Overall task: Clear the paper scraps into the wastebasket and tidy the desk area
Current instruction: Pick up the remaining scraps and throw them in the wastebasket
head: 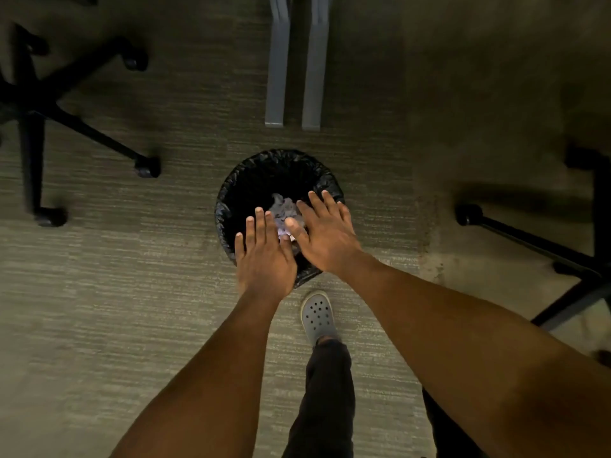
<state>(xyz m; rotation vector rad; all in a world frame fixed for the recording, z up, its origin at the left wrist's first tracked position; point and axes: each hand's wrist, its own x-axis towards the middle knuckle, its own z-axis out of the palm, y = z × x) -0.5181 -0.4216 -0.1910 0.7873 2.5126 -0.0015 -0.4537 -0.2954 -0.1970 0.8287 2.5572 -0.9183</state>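
Carpet point(99, 325), wastebasket point(231, 200), spread hands point(297, 246) above

Single head-worn wide-angle view, looking steeply down at the carpet point(99, 292); wastebasket point(251, 173) lies centre-frame, desk legs point(292, 77) toward 12 o'clock.

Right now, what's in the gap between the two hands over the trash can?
In the head view, crumpled paper scraps show between the left hand and right hand, down inside the black-lined wastebasket.
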